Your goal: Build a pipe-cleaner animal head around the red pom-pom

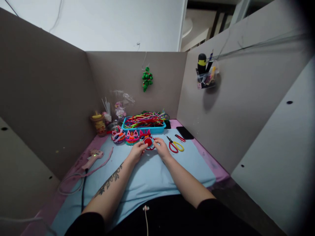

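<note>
A small round red piece with a light blue rim (148,141), apparently of fuzzy pipe cleaner, is held up over the light blue cloth. My left hand (137,152) pinches its left side, thumb on the front. On the other side, the fingers of my right hand (161,148) are closed on its edge. Just beyond my hands stand three colourful fuzzy animal heads with ears: a striped one (118,137), an orange and pink one (132,138) and a red one (144,134), partly hidden behind the held piece.
Behind the heads, a blue tray (145,129) holds many coloured pipe cleaners. Scissors (175,146), a red tool (180,138) and a black phone (185,133) lie to the right. A pink glue gun (92,160) with its cord lies left. Partition walls enclose the table.
</note>
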A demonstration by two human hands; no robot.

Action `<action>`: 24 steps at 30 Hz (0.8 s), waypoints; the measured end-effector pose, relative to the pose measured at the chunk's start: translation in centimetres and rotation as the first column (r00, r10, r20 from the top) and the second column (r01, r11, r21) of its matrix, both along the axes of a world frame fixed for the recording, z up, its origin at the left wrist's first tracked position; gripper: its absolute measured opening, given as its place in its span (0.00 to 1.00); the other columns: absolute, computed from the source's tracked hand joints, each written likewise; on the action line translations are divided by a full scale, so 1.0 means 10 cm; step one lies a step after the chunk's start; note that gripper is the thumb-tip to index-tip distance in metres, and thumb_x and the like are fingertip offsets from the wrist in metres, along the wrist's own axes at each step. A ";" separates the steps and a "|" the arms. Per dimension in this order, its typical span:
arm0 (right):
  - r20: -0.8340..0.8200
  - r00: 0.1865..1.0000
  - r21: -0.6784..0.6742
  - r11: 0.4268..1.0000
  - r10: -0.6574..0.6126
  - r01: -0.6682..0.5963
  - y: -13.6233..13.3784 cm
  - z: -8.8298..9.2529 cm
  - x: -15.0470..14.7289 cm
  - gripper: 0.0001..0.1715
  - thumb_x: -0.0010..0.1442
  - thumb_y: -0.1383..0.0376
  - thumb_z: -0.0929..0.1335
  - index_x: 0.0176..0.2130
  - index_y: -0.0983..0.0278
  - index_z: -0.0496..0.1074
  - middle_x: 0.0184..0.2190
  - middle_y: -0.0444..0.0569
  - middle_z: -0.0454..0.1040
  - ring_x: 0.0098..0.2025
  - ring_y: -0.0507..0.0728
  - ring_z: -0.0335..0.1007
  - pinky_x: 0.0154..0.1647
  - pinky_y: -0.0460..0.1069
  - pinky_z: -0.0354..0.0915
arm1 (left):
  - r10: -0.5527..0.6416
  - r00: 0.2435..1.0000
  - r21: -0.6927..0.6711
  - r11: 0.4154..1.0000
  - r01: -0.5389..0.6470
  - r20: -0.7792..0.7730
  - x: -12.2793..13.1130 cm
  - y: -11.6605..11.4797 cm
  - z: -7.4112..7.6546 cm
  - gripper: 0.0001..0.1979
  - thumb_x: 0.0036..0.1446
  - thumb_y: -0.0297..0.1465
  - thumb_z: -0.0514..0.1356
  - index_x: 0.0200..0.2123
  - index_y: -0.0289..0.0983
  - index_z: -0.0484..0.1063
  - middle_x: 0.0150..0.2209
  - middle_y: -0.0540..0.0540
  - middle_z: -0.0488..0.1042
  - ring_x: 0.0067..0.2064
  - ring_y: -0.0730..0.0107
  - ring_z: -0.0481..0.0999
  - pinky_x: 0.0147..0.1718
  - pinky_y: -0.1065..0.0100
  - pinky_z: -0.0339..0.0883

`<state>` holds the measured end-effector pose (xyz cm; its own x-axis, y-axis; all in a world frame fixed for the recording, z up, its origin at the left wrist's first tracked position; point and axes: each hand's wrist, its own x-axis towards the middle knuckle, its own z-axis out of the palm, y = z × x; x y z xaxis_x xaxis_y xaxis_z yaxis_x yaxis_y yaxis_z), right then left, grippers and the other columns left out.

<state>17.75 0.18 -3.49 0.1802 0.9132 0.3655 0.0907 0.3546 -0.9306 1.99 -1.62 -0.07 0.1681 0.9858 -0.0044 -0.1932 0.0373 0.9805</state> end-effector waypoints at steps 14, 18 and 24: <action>0.060 0.998 0.054 0.998 -0.030 0.027 -0.12 0.12 -0.01 0.13 0.52 0.57 0.67 0.36 0.61 0.72 0.38 0.50 0.73 0.42 0.59 0.68 0.39 0.51 0.65 | -0.033 0.996 -0.081 0.996 0.039 0.083 -0.01 -0.01 0.03 0.23 0.33 0.41 0.74 0.27 0.33 0.69 0.16 0.58 0.57 0.16 0.85 0.52 0.15 0.76 0.39; 0.132 0.989 0.117 0.992 -0.068 0.052 -0.15 0.15 0.00 0.13 0.53 0.59 0.66 0.38 0.61 0.74 0.40 0.51 0.73 0.44 0.60 0.68 0.39 0.51 0.65 | -0.040 0.994 -0.088 0.995 0.048 0.098 -0.02 -0.01 0.04 0.23 0.33 0.41 0.74 0.26 0.33 0.68 0.16 0.58 0.57 0.16 0.86 0.52 0.14 0.76 0.40; 0.199 0.978 0.151 0.988 -0.069 0.039 -0.13 0.14 0.01 0.11 0.55 0.61 0.67 0.36 0.59 0.78 0.40 0.51 0.76 0.48 0.61 0.68 0.51 0.57 0.62 | -0.045 0.992 -0.093 0.994 0.056 0.116 -0.03 0.01 0.01 0.22 0.35 0.40 0.73 0.25 0.33 0.67 0.15 0.58 0.57 0.15 0.86 0.52 0.14 0.77 0.40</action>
